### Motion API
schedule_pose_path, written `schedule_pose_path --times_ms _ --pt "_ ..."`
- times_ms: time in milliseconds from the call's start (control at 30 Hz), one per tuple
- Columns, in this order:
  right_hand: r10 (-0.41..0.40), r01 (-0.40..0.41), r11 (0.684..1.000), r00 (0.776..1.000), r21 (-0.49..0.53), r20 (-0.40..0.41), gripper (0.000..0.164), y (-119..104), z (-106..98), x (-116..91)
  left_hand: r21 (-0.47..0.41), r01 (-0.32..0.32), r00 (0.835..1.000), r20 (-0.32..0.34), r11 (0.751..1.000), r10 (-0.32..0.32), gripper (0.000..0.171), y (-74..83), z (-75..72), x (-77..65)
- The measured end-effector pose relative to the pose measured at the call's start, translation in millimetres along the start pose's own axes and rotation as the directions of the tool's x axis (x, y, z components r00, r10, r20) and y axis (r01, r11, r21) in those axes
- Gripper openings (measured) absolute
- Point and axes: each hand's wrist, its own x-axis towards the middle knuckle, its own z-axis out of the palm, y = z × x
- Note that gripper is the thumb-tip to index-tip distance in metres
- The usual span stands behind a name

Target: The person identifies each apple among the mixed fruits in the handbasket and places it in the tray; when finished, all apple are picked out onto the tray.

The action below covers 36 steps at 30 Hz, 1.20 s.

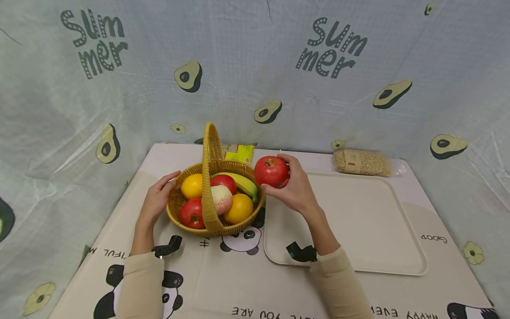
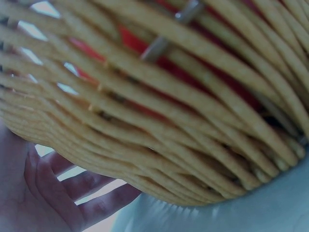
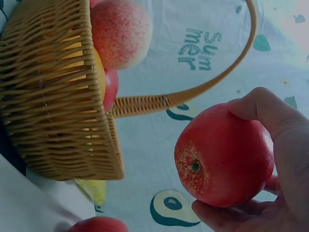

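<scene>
My right hand (image 1: 292,186) holds a red apple (image 1: 271,171) between thumb and fingers, just beyond the right rim of the wicker basket (image 1: 175,217). The right wrist view shows this apple clear of the basket. Inside the basket lie a peach (image 1: 221,199), a banana (image 1: 244,184), two oranges, one at the front right (image 1: 239,208), and red fruits, including an apple (image 1: 192,213) at the front left. The left hand (image 1: 156,199) rests against the basket's left side, fingers extended; in the left wrist view they reach past the woven wall.
A beige tray (image 1: 350,221) lies right of the basket. Behind it is a bag of pale grains (image 1: 360,162); a yellow packet (image 1: 239,153) stands behind the basket. Part of another red round fruit (image 3: 99,225) shows at the right wrist view's lower edge.
</scene>
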Motion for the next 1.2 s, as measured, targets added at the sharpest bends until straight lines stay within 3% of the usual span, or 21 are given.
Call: schedule_pose_path --times_ms 333,600,1200 --pt "0.013 -0.014 1.0 0.998 -0.017 -0.067 0.087 13.3 -12.1 -3.0 0.002 0.0 1.0 -0.011 1.0 0.0 0.052 0.9 -3.2 -0.9" --pt "0.072 -0.078 0.995 0.992 -0.055 -0.106 0.085 24.0 -25.0 -1.2 0.003 0.01 1.0 -0.003 1.0 -0.01 0.053 1.5 -1.6 -0.6" --pt "0.212 -0.215 0.977 0.962 0.003 -0.169 0.088 61.2 -44.6 2.6 -0.011 0.027 1.0 0.005 1.0 -0.027 0.053 1.3 2.0 1.7"
